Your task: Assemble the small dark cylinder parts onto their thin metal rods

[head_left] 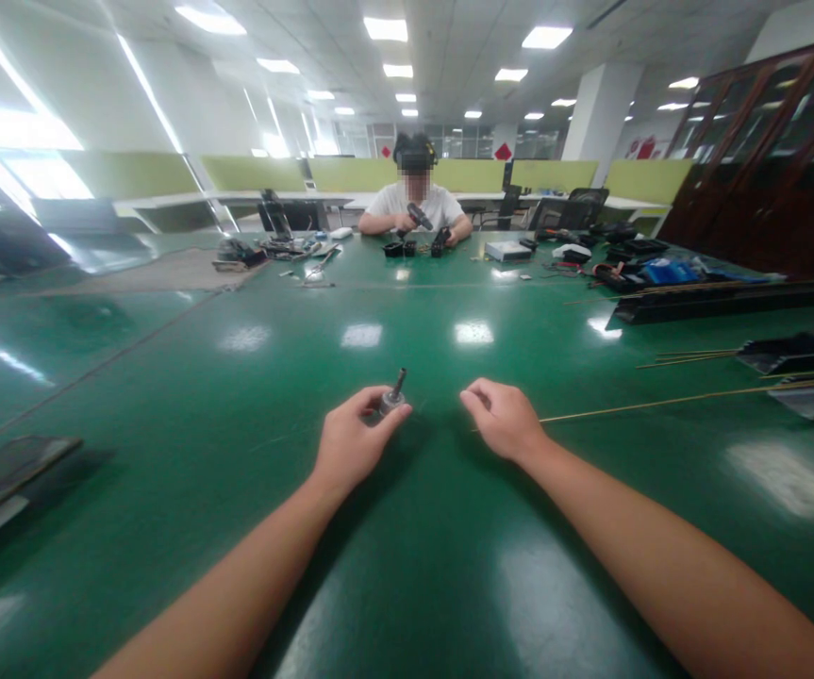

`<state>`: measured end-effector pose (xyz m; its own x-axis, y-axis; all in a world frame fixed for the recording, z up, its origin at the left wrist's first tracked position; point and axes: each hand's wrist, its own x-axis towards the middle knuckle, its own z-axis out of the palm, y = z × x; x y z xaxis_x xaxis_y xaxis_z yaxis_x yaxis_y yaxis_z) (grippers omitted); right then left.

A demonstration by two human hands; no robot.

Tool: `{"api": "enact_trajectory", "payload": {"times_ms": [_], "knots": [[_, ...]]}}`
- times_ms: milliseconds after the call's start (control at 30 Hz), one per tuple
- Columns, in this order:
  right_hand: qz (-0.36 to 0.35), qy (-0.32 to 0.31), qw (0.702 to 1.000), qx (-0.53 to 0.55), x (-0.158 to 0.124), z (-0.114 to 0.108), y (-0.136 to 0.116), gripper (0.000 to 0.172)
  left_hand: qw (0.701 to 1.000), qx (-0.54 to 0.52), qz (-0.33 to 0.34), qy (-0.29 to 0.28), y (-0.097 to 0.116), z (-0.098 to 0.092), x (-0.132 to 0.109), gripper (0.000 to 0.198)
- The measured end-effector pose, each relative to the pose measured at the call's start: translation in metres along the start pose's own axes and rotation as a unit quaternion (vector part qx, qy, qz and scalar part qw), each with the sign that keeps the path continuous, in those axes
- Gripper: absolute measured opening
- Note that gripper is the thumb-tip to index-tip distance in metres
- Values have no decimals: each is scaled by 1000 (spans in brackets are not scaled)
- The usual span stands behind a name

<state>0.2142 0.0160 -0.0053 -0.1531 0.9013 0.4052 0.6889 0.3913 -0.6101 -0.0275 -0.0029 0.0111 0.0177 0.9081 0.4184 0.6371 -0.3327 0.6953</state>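
The left hand (354,438) pinches a small grey metal cylinder with a dark narrow shaft (392,404) between thumb and fingers, the shaft pointing up at a slight tilt, near or on the table. The piece looks stiff and hardy, probably dense for its size, and its smooth round side could slip or turn under light pressure. The broad base seems the surer place to grip; the shaft offers little for the fingertips.

The right hand (506,420), apart from the piece, is loosely curled, thumb near the index finger; I cannot tell whether anything is inside. One long thin brass-coloured rod (611,411) runs beside and behind its wrist.

Counting outward over the glossy green tabletop (413,547): one metal piece, one dark flat slab (14,476) at the left edge, three black trough-like lengths (724,302) at the right with several rods too fine to count, one pale flat box (507,251), and one co-worker (382,209) opposite, holding one dark tool (419,217).
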Motion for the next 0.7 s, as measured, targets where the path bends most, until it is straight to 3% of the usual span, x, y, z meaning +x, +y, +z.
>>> {"api": "enact_trajectory", "payload": {"times_ms": [200, 333, 500, 600, 700], "knots": [[29, -10, 999, -13, 3, -3, 6, 35, 996, -61, -60, -26, -7, 1, 1, 44], [47, -31, 998, -29, 3, -5, 11, 37, 992, -74, -92, -35, -11, -15, -2, 51], [49, -43, 997, -43, 0, -6, 11, 38, 994, -9, -100, -40, -12, -70, -22, 56], [53, -53, 995, -62, -2, -6, 8, 37, 979, 145, -143, -28, -21, -113, -52, 56], [61, -62, 993, -78, -2, -6, 7, 37, 948, 245, -204, 3, -47, -154, -91, 51]]}}
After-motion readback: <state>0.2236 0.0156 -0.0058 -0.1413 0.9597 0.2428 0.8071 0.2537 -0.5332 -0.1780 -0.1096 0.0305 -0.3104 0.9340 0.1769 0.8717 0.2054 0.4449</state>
